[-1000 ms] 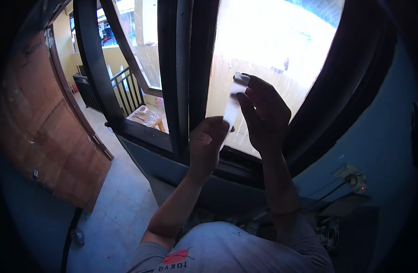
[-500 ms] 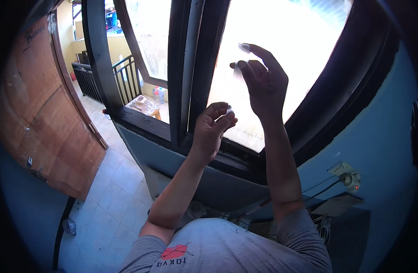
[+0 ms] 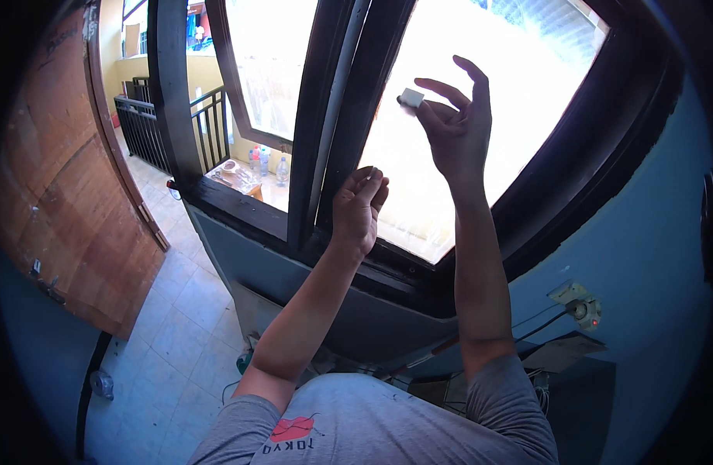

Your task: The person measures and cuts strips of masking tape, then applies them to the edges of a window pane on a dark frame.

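Observation:
My right hand (image 3: 457, 139) is raised before the bright window pane (image 3: 403, 209). Its index and middle fingers stretch apart, while a small white square piece (image 3: 412, 97), like a bit of tape, sits at the thumb tip. A dark tip shows just past the piece's left edge, perhaps another finger behind it. Lower and to the left, my left hand (image 3: 359, 209) is closed in a pinch, thumb pressed against the index finger near the dark window frame (image 3: 342, 132). Whatever the left fingers hold, if anything, is hidden.
An opened window sash (image 3: 232, 77) hangs at the left, with a small table (image 3: 244, 186) and plastic bottles (image 3: 282, 172) outside. A wooden door (image 3: 77, 186) stands at far left. A wall socket with a plug (image 3: 580, 306) is at the right.
My right index and middle fingers have spread upward away from the thumb, and the white piece shows more fully there. My left thumb has risen over the fingertips, and the white bit there no longer shows.

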Available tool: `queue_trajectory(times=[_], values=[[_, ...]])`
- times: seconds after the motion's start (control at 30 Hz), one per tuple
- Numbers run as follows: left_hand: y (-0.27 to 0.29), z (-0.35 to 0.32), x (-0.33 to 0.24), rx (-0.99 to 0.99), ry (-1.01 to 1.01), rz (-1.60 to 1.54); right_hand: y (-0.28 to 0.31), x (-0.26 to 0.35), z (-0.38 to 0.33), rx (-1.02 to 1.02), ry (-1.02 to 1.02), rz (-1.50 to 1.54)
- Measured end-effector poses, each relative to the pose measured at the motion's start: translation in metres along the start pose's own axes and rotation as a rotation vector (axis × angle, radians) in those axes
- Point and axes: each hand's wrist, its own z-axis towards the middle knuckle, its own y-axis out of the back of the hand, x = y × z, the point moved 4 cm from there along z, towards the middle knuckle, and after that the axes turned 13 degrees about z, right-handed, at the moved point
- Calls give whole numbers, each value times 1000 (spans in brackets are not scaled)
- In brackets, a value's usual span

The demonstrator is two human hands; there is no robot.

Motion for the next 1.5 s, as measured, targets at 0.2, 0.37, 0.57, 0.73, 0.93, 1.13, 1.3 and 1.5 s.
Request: queue_trajectory(times=[0.2,0.37,0.57,0.73,0.93,1.13,1.3,1.5], values=[[0,17,4,3,36,-94,7,-18,38,129,-75,-118],[6,27,4,-71,21,-122,-2,-18,56,191,100,-323],[10,33,11,-135,60,-191,-6,-18,54,236,70,-537],[21,32,22,-130,73,-164,-6,-27,46,245,83,-518],[23,26,32,-219,66,-137,-6,-25,36,260,-66,-413],[28,25,38,-201,107,-158,-5,-24,31,289,-78,-481],[23,34,40,-151,86,-183,-9,-29,34,317,240,-568],[31,39,44,-205,101,-131,-10,-25,38,217,317,-596]])
